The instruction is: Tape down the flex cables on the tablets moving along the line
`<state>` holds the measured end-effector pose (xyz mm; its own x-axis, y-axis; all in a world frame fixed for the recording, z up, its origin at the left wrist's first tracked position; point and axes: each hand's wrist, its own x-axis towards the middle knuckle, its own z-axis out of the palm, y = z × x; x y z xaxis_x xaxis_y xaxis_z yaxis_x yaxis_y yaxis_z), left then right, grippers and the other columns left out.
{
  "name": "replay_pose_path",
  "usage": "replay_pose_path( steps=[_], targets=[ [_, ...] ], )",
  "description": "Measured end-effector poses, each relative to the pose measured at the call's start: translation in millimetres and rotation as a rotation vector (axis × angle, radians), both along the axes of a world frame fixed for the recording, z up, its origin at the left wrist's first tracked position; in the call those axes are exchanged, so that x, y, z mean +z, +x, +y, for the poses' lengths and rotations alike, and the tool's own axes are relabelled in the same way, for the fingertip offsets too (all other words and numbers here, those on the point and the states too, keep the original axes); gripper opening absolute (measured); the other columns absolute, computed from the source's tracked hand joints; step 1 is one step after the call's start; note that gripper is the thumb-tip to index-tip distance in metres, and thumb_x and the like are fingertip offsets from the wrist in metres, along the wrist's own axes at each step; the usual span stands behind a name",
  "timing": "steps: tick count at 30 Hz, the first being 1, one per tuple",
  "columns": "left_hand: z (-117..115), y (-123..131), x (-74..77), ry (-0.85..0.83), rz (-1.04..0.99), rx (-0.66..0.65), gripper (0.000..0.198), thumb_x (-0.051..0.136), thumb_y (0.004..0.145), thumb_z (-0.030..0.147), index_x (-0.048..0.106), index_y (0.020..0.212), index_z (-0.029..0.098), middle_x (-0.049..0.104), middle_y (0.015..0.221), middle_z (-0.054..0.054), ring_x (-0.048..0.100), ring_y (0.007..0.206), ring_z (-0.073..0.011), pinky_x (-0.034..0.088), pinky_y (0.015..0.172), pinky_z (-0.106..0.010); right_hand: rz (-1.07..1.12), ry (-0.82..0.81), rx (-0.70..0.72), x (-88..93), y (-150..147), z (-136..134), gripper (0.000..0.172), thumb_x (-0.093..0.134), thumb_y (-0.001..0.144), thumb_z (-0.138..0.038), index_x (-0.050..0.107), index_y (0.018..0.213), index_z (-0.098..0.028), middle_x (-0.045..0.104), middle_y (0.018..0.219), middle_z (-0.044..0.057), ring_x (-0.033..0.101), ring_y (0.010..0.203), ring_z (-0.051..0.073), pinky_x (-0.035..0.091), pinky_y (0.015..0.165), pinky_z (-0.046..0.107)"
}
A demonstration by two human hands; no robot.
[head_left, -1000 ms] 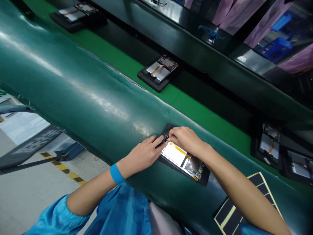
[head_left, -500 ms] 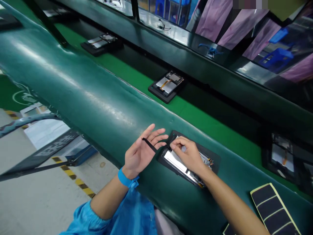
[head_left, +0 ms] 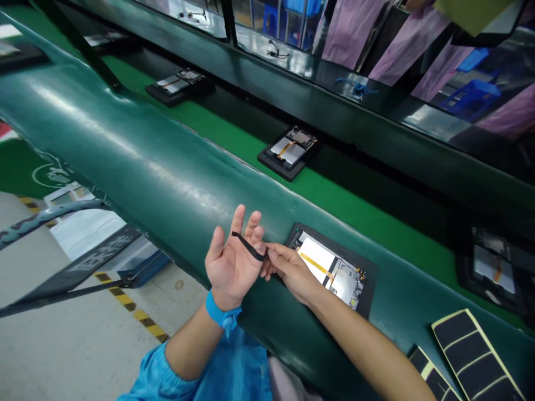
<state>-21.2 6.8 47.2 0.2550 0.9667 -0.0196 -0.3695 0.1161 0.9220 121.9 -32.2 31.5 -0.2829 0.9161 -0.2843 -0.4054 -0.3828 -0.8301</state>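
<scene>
One thin black strip (head_left: 247, 246), probably limp and light: right hand (head_left: 290, 272) pinched its end; left hand (head_left: 229, 266) lay open beneath, centre frame.

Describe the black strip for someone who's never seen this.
On the dark green padded bench lies an opened tablet. Left of it, the black strip crosses the open left hand, one end pinched by the right hand. Unlike the broad black pads on sheets at lower right, it is thin and loose.
</scene>
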Motion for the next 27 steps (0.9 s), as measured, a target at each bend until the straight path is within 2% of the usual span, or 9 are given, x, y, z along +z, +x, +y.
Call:
replay_pose_path(
  steps=[3, 5, 7, 9, 12, 17, 20, 23, 27],
  targets=[
    [-5.5, -8.5, 0.2, 0.039, -0.132, -0.016, 0.062, 0.009, 0.103, 0.065, 0.048, 0.147, 0.045, 0.072, 0.123, -0.003, 0.071, 0.076, -0.0147, 0.054, 0.05, -0.023, -0.014, 0.031, 0.02, 6.3, -0.4, -2.0, 0.052, 0.07, 0.084, -0.066, 0.073, 0.107, -0.02, 0.068, 0.082, 0.002, 0.06, 0.069, 0.013, 0.046, 0.063, 0.026],
    [-10.0, -14.0, 1.9, 0.112, -0.316, -0.08, 0.064, 0.02, 0.096, 0.078, 0.059, 0.136, 0.046, 0.076, 0.102, -0.001, 0.069, 0.062, -0.0136, 0.05, 0.043, -0.021, -0.054, 0.07, 0.045, 11.9, 1.5, -5.6, 0.049, 0.068, 0.087, -0.064, 0.073, 0.109, -0.02, 0.071, 0.094, 0.004, 0.06, 0.072, 0.012, 0.048, 0.066, 0.026],
    [-15.6, -19.3, 7.2, 0.1, -0.492, -0.151, 0.069, 0.033, 0.087, 0.086, 0.067, 0.127, 0.041, 0.077, 0.091, -0.002, 0.072, 0.063, -0.0164, 0.054, 0.046, -0.023, -0.084, 0.115, 0.096, 18.8, 3.1, -10.5, 0.046, 0.067, 0.09, -0.061, 0.072, 0.11, -0.02, 0.072, 0.101, 0.005, 0.06, 0.074, 0.012, 0.049, 0.07, 0.027],
    [-22.8, -25.4, 17.1, -0.01, -0.6, -0.21, 0.068, 0.041, 0.085, 0.086, 0.071, 0.121, 0.037, 0.077, 0.088, -0.003, 0.075, 0.07, -0.0202, 0.058, 0.052, -0.025, -0.095, 0.173, 0.161, 27.1, 3.3, -15.8, 0.042, 0.065, 0.092, -0.057, 0.072, 0.109, -0.02, 0.072, 0.101, 0.006, 0.061, 0.075, 0.012, 0.049, 0.072, 0.028],
    [-37.5, -38.0, 38.6, -0.149, -0.724, -0.252, 0.062, 0.044, 0.085, 0.083, 0.074, 0.114, 0.038, 0.079, 0.088, -0.002, 0.077, 0.076, -0.022, 0.061, 0.056, -0.026, -0.096, 0.309, 0.213, 40.5, -0.2, -22.5, 0.033, 0.065, 0.095, -0.049, 0.073, 0.103, -0.018, 0.071, 0.097, 0.006, 0.061, 0.078, 0.013, 0.049, 0.075, 0.029],
    [-60.7, -57.8, 68.2, -0.176, -0.917, -0.329, 0.052, 0.04, 0.093, 0.075, 0.076, 0.1, 0.039, 0.08, 0.084, 0.003, 0.078, 0.073, -0.0192, 0.061, 0.056, -0.022, -0.036, 0.459, 0.203, 55.3, -12.5, -29.0, 0.028, 0.069, 0.092, -0.047, 0.071, 0.091, -0.02, 0.067, 0.094, 0.004, 0.059, 0.076, 0.012, 0.05, 0.072, 0.027],
    [-61.2, -56.3, 66.6, -0.14, -1.045, -0.399, 0.042, 0.042, 0.098, 0.064, 0.075, 0.104, 0.037, 0.081, 0.086, 0.005, 0.078, 0.073, -0.0154, 0.059, 0.054, -0.016, -0.014, 0.449, 0.141, 58.5, -18.1, -30.1, 0.031, 0.07, 0.091, -0.05, 0.069, 0.086, -0.02, 0.063, 0.09, 0.002, 0.055, 0.073, 0.012, 0.048, 0.07, 0.027],
    [-52.0, -43.8, 53.0, -0.017, -1.178, -0.475, 0.032, 0.055, 0.096, 0.05, 0.071, 0.118, 0.034, 0.081, 0.097, 0.005, 0.078, 0.074, -0.0123, 0.058, 0.051, -0.011, -0.009, 0.413, 0.097, 59.4, -19.8, -29.6, 0.034, 0.068, 0.092, -0.053, 0.069, 0.086, -0.02, 0.062, 0.088, 0.002, 0.055, 0.075, 0.012, 0.047, 0.07, 0.027],
    [-42.3, -33.6, 38.8, 0.139, -1.225, -0.523, 0.031, 0.055, 0.098, 0.039, 0.067, 0.127, 0.032, 0.08, 0.107, 0.006, 0.078, 0.078, -0.0104, 0.059, 0.054, -0.011, -0.004, 0.363, 0.078, 59.2, -19.6, -29.7, 0.036, 0.068, 0.091, -0.055, 0.07, 0.088, -0.019, 0.062, 0.087, 0.002, 0.055, 0.076, 0.013, 0.046, 0.07, 0.027]
  ],
)
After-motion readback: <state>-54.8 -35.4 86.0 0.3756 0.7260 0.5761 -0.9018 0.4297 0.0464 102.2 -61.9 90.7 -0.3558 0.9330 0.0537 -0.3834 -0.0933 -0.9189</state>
